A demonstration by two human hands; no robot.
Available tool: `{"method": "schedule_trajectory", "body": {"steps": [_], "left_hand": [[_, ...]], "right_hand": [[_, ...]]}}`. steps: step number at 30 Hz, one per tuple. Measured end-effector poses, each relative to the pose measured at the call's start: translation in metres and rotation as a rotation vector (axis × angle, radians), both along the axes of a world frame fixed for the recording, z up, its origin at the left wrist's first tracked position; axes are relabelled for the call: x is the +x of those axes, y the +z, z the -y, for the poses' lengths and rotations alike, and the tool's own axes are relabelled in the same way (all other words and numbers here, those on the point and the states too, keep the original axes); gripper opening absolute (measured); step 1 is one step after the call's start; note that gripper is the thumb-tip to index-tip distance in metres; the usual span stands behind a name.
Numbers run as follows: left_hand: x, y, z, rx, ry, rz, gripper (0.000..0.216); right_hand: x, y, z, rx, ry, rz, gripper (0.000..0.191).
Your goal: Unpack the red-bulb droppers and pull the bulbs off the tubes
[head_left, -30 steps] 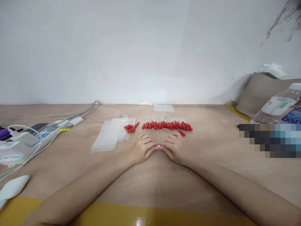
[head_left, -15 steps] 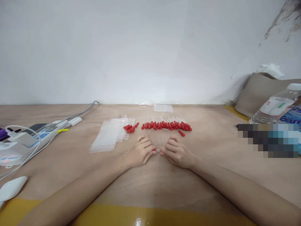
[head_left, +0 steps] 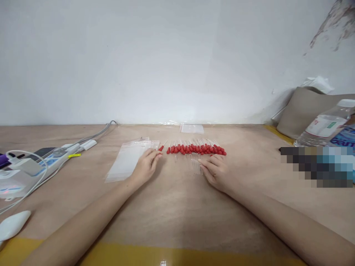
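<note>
My left hand [head_left: 146,164] is closed over the spot with the loose red rubber bulbs, which it mostly hides. A bit of red shows at its pinched fingertips. Just in front of a long row of glass droppers with red bulbs [head_left: 191,149], my right hand [head_left: 216,171] pinches a thin clear glass tube [head_left: 195,160]. More bare glass tubes [head_left: 196,168] lie beside and under its fingers. One dropper with a red bulb [head_left: 161,148] lies apart, left of the row. Clear plastic bags [head_left: 124,162] are stacked beside my left hand.
Behind the row lies another small clear bag [head_left: 192,128]. A power strip [head_left: 52,159] with chargers and cables runs along the left, with a white rounded object [head_left: 13,225] nearer me. At right are a plastic bottle [head_left: 323,127] and a grey-brown container [head_left: 295,112].
My hands have come apart from the dropper between them. The left has moved left to the loose bulbs; the right has shifted slightly right and forward, toward the row.
</note>
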State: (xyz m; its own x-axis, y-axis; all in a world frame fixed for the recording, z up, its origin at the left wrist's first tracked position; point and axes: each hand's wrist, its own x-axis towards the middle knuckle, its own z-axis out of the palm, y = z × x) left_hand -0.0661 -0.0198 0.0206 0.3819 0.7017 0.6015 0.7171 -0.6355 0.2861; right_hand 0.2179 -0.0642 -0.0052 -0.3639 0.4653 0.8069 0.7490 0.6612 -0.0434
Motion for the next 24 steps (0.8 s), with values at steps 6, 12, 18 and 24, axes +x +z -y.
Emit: {"method": "schedule_trajectory", "body": {"steps": [6,12,18,24], "left_hand": [[-0.016,0.006,-0.033,-0.013,0.263,0.074,0.027],[-0.015,0.000,-0.045,-0.011,0.239,0.042,0.018],[-0.014,0.002,-0.043,0.074,0.273,-0.078,0.022],[0.004,0.030,-0.051,-0.167,0.516,-0.274,0.025]], "right_hand": [[-0.030,0.009,-0.003,-0.238,-0.065,-0.050,0.015],[-0.060,0.016,-0.017,-0.281,-0.173,0.130,0.012],[-0.071,0.009,-0.017,-0.325,-0.197,0.141,0.015],[-0.077,0.014,-0.011,-0.416,-0.188,0.150,0.029]]}}
